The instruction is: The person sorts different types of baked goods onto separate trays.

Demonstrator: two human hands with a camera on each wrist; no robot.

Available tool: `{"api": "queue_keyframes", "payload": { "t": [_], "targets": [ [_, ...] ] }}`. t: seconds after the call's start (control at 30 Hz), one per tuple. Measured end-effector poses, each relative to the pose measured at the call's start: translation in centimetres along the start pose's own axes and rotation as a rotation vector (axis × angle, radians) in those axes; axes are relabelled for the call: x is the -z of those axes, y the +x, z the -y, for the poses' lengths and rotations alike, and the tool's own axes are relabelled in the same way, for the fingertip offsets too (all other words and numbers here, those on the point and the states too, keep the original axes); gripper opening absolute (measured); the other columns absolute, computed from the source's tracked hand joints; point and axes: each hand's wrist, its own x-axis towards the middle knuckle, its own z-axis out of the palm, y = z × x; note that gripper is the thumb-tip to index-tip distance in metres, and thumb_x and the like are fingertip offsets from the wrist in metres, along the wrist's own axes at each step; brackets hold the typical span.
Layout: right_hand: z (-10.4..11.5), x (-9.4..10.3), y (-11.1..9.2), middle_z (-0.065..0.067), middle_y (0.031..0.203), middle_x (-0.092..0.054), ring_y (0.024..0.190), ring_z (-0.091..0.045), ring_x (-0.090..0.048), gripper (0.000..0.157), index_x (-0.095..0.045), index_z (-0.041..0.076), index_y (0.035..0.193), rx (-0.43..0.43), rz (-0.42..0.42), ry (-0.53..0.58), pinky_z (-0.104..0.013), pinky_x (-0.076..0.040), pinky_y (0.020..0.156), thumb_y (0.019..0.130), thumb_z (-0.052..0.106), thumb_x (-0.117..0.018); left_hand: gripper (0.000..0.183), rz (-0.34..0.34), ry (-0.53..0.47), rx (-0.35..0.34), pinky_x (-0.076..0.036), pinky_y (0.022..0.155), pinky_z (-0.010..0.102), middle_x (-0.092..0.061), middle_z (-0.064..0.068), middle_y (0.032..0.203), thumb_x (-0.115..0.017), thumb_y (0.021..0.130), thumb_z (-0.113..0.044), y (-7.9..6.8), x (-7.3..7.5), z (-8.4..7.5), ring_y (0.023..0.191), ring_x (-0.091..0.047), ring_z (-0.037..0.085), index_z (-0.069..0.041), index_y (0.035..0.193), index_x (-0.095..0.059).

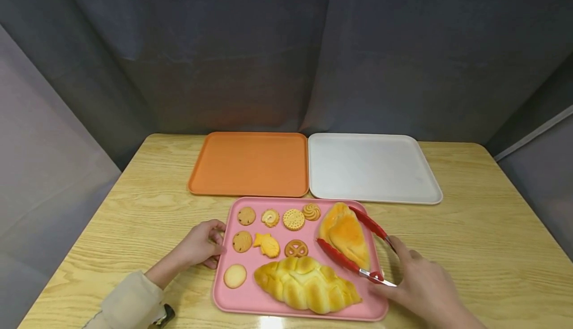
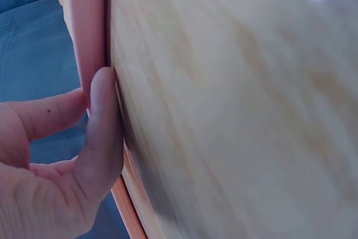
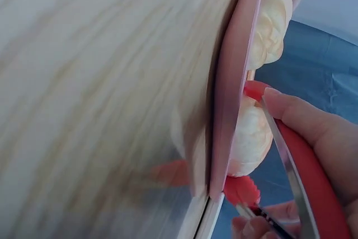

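Observation:
My left hand [image 1: 202, 243] is at the left rim of a pink tray [image 1: 286, 314]; in the left wrist view its thumb and finger pinch that rim. My right hand [image 1: 423, 282] grips red-and-silver tongs [image 1: 337, 255] at the tray's right side. The tongs' red tips lie on either side of a golden folded bread [image 1: 346, 234]. In the right wrist view the bread [image 3: 249, 138] sits between the two red tips, against the tray. A long braided loaf [image 1: 309, 284] lies across the tray's front. Several cookies, among them a pretzel-shaped cookie [image 1: 296, 248], lie behind and left of it.
Behind the pink tray, an orange tray [image 1: 255, 165] and a white tray [image 1: 371, 167] stand side by side on the wooden table [image 1: 474, 219]. A dark curtain [image 1: 233, 50] hangs beyond the table's far edge.

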Motion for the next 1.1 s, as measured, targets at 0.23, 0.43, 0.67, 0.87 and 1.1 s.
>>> {"api": "queue_keyframes", "payload": {
  "t": [0.23,0.43,0.67,0.87,1.1],
  "targets": [
    [-0.3,0.1,0.1,-0.004,0.070,-0.046,0.054,-0.019,-0.042,0.110,-0.041,0.005,0.132,0.017,0.006,-0.008,-0.033,-0.040,0.051,0.052,0.077,-0.063,0.037,-0.002,0.003,0.002,-0.052,0.042,0.035,-0.050,0.011,0.075,-0.059,0.075,0.013,0.0,-0.1,0.0,0.050,-0.054,0.017,0.009,0.110,-0.048],
    [-0.5,0.6,-0.1,-0.002,0.067,-0.044,0.054,-0.018,-0.041,0.105,-0.043,0.008,0.132,0.044,-0.021,-0.016,-0.032,-0.038,0.050,0.055,0.076,-0.062,0.035,-0.013,0.015,0.006,-0.051,0.042,0.035,-0.049,0.012,0.074,-0.059,0.075,0.013,0.1,-0.1,-0.1,0.050,-0.054,0.017,0.009,0.108,-0.049],
    [-0.6,1.3,0.0,-0.006,0.076,-0.056,0.059,-0.019,-0.046,0.101,-0.047,0.011,0.132,0.072,-0.066,0.012,-0.038,-0.044,0.054,0.056,0.075,-0.063,0.029,0.001,0.032,0.021,-0.050,0.040,0.033,-0.051,0.011,0.072,-0.059,0.076,0.012,0.3,0.1,-0.1,0.048,-0.054,0.016,0.008,0.103,-0.050],
    [-0.6,2.0,0.6,-0.016,0.095,-0.061,0.070,-0.023,-0.052,0.105,-0.045,0.010,0.134,0.039,-0.048,0.055,-0.045,-0.047,0.059,0.055,0.077,-0.061,0.030,0.041,-0.013,0.021,-0.050,0.040,0.032,-0.051,0.012,0.072,-0.058,0.077,0.012,0.4,0.4,0.1,0.048,-0.054,0.016,0.009,0.105,-0.048],
    [-1.0,2.9,1.4,-0.004,0.069,-0.052,0.056,-0.018,-0.040,0.102,-0.047,0.008,0.131,0.137,-0.164,0.027,-0.030,-0.033,0.049,0.055,0.072,-0.067,0.030,0.043,-0.018,0.021,-0.051,0.040,0.032,-0.051,0.011,0.072,-0.058,0.077,0.012,0.4,0.3,0.2,0.047,-0.053,0.015,0.009,0.105,-0.048]
  ]
}}
